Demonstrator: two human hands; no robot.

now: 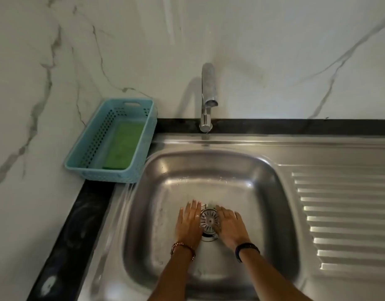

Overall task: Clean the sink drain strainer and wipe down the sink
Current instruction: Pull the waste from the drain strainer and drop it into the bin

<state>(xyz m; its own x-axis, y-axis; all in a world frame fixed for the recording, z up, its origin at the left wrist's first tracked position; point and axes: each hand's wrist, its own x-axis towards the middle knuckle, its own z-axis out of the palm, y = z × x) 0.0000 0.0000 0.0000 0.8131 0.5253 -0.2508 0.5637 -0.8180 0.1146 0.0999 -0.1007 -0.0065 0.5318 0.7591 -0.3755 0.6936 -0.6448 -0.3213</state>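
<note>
Strainer [209, 220], round, slotted metal, sits at the middle of the sink [157, 192] basin floor, apparently raised slightly above the drain opening; exact seating unclear. Left hand [190, 222] lies flat against the strainer's left side, fingers straight and pointing toward the back wall; whether its thumb hooks the rim cannot be told. Right hand [229, 224] is against the strainer's right side, fingers bent over the rim, appearing to grip it. Bead bracelet on left wrist, dark band on right wrist. Faucet [207, 94] stands behind the strainer, at the back rim. Blue basket [96, 146] rests well left of and behind the strainer, on the counter corner, holding a green sponge [125, 145]. Ribbed drainboard [347, 218] lies right of the strainer.
</note>
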